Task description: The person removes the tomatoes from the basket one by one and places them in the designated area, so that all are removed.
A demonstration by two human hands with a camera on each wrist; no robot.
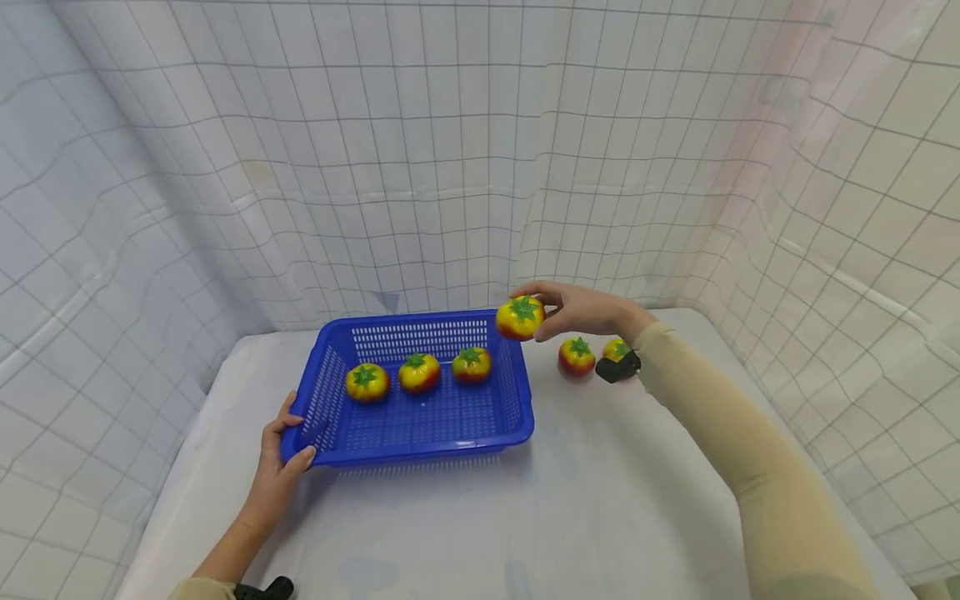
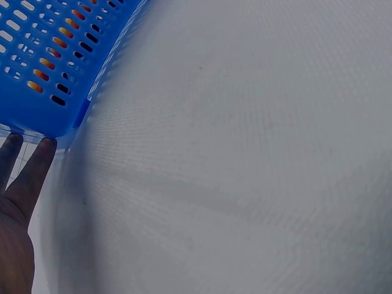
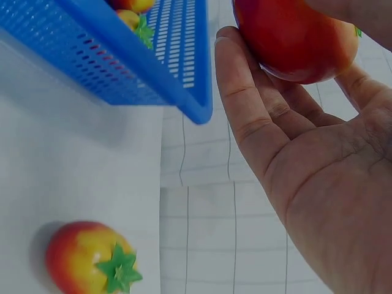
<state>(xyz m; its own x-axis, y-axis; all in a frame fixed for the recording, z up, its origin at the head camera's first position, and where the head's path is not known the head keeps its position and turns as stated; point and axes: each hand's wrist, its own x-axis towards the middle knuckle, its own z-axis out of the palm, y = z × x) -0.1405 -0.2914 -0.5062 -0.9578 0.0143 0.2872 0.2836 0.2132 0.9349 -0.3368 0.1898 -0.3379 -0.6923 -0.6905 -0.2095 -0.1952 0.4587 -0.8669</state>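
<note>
In the head view my right hand holds a yellow-and-red tomato with a green star-shaped top, over the right back corner of a blue plastic basket. The right wrist view shows that tomato's red underside between thumb and fingers. My left hand grips the basket's near left corner, its thumb on the front rim and its fingers along the left rim. Inside the basket three similar tomatoes lie in a row: a left one, a middle one and a right one.
Two more tomatoes, a nearer one and one partly covered by the right wrist's black strap mount, lie on the white table right of the basket. White grid-patterned curtains enclose the table at the back and sides.
</note>
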